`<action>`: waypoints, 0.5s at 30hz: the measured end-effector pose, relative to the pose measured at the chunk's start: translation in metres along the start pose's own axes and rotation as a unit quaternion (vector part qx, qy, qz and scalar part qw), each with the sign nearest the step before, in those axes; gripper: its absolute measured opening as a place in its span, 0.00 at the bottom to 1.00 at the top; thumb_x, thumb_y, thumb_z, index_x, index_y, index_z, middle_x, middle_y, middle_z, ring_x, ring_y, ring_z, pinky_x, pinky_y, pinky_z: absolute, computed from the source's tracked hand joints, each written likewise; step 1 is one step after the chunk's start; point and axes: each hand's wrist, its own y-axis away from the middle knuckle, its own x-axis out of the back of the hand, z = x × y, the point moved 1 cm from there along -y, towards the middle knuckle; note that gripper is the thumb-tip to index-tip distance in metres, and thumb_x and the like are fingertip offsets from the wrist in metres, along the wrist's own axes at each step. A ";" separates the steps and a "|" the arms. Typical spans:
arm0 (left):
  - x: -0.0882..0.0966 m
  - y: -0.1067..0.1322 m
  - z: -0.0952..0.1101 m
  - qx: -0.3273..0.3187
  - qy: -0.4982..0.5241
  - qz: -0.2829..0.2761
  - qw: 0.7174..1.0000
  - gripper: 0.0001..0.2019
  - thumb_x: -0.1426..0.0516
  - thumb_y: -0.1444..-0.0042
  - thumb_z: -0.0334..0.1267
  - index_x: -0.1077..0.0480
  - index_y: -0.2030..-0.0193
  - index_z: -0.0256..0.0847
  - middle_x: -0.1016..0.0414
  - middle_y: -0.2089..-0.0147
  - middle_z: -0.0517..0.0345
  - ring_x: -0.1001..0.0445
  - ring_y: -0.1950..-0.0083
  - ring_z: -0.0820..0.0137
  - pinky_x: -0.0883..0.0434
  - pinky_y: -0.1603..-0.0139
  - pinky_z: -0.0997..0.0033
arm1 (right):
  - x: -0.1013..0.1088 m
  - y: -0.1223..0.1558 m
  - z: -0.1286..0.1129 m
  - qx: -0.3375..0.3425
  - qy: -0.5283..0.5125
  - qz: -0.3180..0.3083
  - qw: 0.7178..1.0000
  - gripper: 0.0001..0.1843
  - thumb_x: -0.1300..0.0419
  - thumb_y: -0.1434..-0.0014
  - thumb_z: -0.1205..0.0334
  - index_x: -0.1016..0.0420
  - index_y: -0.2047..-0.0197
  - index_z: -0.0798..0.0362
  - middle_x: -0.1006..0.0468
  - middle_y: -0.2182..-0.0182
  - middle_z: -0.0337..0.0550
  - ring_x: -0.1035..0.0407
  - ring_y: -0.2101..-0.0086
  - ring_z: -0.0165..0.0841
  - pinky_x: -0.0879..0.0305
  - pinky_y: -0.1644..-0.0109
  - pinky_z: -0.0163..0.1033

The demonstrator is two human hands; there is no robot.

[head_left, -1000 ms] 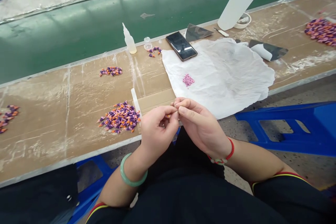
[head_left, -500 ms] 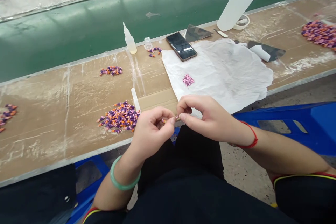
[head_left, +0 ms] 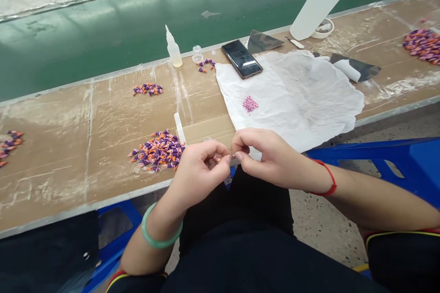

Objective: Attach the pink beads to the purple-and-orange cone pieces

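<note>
My left hand [head_left: 202, 169] is closed in a pinch on a tiny purple-and-orange figure [head_left: 217, 158], most of it hidden by the fingers. Meeting it fingertip to fingertip, my right hand [head_left: 264, 153] pinches at the figure's end; what lies between those fingers is too small to make out. Left of my hands lies a heap of purple, pink and orange figures [head_left: 158, 150], with a white strip [head_left: 179, 128] beside it. Just beyond my right hand, a small cluster of pink patterned pieces [head_left: 250, 104] rests on a white sheet [head_left: 302, 96].
A phone [head_left: 242, 58] lies on the sheet's far left corner. Behind stand a dropper bottle [head_left: 173, 50], a clear cap [head_left: 197, 54] and a large white bottle [head_left: 323, 2] near a tape roll [head_left: 323, 28]. Smaller figure groups [head_left: 147, 89] dot the cardboard-covered table [head_left: 113, 142].
My right fingertips have come closer to the left ones, nearly touching at the small figure. The whole view has shifted slightly; things on the table stay in place.
</note>
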 end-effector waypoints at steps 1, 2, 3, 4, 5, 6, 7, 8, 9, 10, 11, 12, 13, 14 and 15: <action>0.001 0.000 -0.001 0.008 0.023 0.002 1.000 0.08 0.44 0.46 0.35 0.30 0.74 0.38 0.34 0.79 0.62 0.40 0.78 0.76 0.43 0.79 0.77 | 0.000 -0.001 0.000 -0.003 -0.016 -0.002 1.000 0.05 0.47 0.43 0.70 0.36 0.71 0.52 0.32 0.75 0.36 0.39 0.74 0.26 0.41 0.70 0.32; 0.002 0.001 -0.002 0.014 0.046 0.006 0.999 0.07 0.44 0.45 0.36 0.29 0.73 0.38 0.33 0.78 0.62 0.39 0.78 0.76 0.42 0.78 0.77 | -0.001 -0.002 0.000 -0.007 -0.033 -0.007 0.999 0.06 0.47 0.43 0.70 0.36 0.70 0.52 0.32 0.75 0.35 0.40 0.74 0.26 0.41 0.70 0.32; 0.003 0.002 -0.003 0.017 0.067 0.012 0.998 0.07 0.43 0.45 0.36 0.29 0.72 0.38 0.32 0.78 0.62 0.38 0.78 0.76 0.41 0.78 0.77 | -0.001 -0.003 0.000 -0.011 -0.049 -0.015 0.999 0.06 0.47 0.43 0.70 0.37 0.70 0.52 0.32 0.75 0.35 0.40 0.74 0.26 0.41 0.70 0.32; 0.004 0.003 -0.005 0.016 0.087 0.021 0.996 0.06 0.42 0.44 0.36 0.29 0.71 0.38 0.31 0.77 0.62 0.37 0.77 0.76 0.40 0.78 0.77 | -0.001 -0.004 0.000 -0.014 -0.065 -0.023 0.998 0.06 0.47 0.42 0.70 0.36 0.70 0.52 0.32 0.75 0.35 0.40 0.74 0.26 0.41 0.69 0.32; 0.006 0.005 -0.007 0.014 0.103 0.031 0.994 0.06 0.41 0.44 0.35 0.28 0.70 0.38 0.30 0.76 0.62 0.35 0.77 0.76 0.38 0.77 0.78 | -0.001 -0.005 0.000 -0.017 -0.077 -0.033 0.996 0.06 0.47 0.42 0.70 0.36 0.70 0.52 0.32 0.75 0.35 0.40 0.74 0.26 0.41 0.69 0.32; 0.009 0.007 -0.010 0.011 0.117 0.042 0.992 0.05 0.41 0.44 0.35 0.28 0.70 0.38 0.29 0.76 0.62 0.34 0.76 0.76 0.37 0.76 0.79 | -0.001 -0.007 0.000 -0.018 -0.085 -0.041 0.995 0.06 0.47 0.42 0.71 0.36 0.70 0.52 0.32 0.74 0.35 0.40 0.74 0.26 0.41 0.69 0.32; 0.011 0.010 -0.013 0.007 0.129 0.054 0.990 0.04 0.40 0.44 0.34 0.28 0.69 0.38 0.29 0.76 0.62 0.33 0.76 0.77 0.36 0.76 0.79 | -0.001 -0.008 0.000 -0.017 -0.088 -0.047 0.995 0.07 0.47 0.42 0.71 0.36 0.70 0.52 0.32 0.74 0.35 0.40 0.74 0.26 0.41 0.69 0.32; 0.014 0.013 -0.017 0.006 0.142 0.065 0.988 0.04 0.39 0.43 0.34 0.28 0.69 0.38 0.29 0.76 0.62 0.32 0.76 0.77 0.35 0.75 0.80 | -0.001 -0.010 0.001 -0.013 -0.085 -0.051 0.995 0.07 0.47 0.42 0.71 0.36 0.70 0.52 0.32 0.74 0.35 0.40 0.73 0.26 0.41 0.69 0.32; 0.016 0.017 -0.022 0.006 0.155 0.075 0.985 0.05 0.39 0.42 0.34 0.28 0.69 0.38 0.28 0.76 0.63 0.32 0.76 0.78 0.34 0.75 0.81 | -0.002 -0.012 0.002 -0.008 -0.075 -0.053 0.996 0.07 0.47 0.42 0.71 0.37 0.70 0.52 0.32 0.74 0.35 0.40 0.73 0.26 0.41 0.68 0.32; 0.018 0.021 -0.027 0.008 0.167 0.085 0.982 0.05 0.39 0.42 0.34 0.28 0.69 0.39 0.28 0.76 0.63 0.32 0.77 0.78 0.34 0.76 0.82 | -0.003 -0.015 0.004 -0.002 -0.060 -0.052 0.997 0.07 0.47 0.41 0.71 0.37 0.70 0.52 0.32 0.74 0.35 0.40 0.73 0.27 0.41 0.68 0.32; 0.019 0.025 -0.032 0.012 0.179 0.093 0.979 0.06 0.38 0.41 0.34 0.28 0.69 0.39 0.27 0.76 0.63 0.32 0.77 0.79 0.34 0.76 0.82 | -0.004 -0.018 0.006 0.003 -0.043 -0.054 0.998 0.07 0.46 0.41 0.70 0.37 0.70 0.51 0.32 0.75 0.35 0.40 0.73 0.27 0.42 0.68 0.33; 0.020 0.030 -0.038 0.018 0.192 0.098 0.976 0.06 0.38 0.41 0.34 0.28 0.69 0.39 0.27 0.76 0.62 0.32 0.78 0.79 0.35 0.77 0.82 | -0.005 -0.022 0.008 0.007 -0.026 -0.059 0.998 0.07 0.46 0.41 0.70 0.38 0.70 0.51 0.33 0.75 0.35 0.40 0.74 0.27 0.42 0.69 0.33; 0.021 0.034 -0.043 0.027 0.204 0.101 0.973 0.06 0.37 0.42 0.34 0.27 0.69 0.39 0.26 0.76 0.62 0.32 0.79 0.79 0.35 0.78 0.83 | -0.006 -0.026 0.010 0.010 -0.007 -0.067 0.998 0.07 0.46 0.41 0.69 0.39 0.71 0.51 0.34 0.76 0.34 0.41 0.74 0.27 0.43 0.69 0.33; 0.020 0.038 -0.048 0.037 0.216 0.101 0.970 0.05 0.36 0.42 0.34 0.26 0.68 0.39 0.25 0.76 0.61 0.31 0.79 0.79 0.35 0.79 0.83 | -0.008 -0.029 0.013 0.013 0.015 -0.076 0.997 0.08 0.47 0.41 0.68 0.40 0.71 0.51 0.34 0.76 0.34 0.41 0.75 0.27 0.44 0.70 0.33; 0.020 0.041 -0.052 0.048 0.227 0.100 0.968 0.05 0.35 0.43 0.35 0.26 0.68 0.38 0.25 0.76 0.61 0.30 0.79 0.79 0.34 0.79 0.83 | -0.010 -0.033 0.016 0.020 0.042 -0.085 0.995 0.08 0.47 0.41 0.67 0.41 0.71 0.51 0.35 0.76 0.34 0.42 0.75 0.27 0.45 0.70 0.33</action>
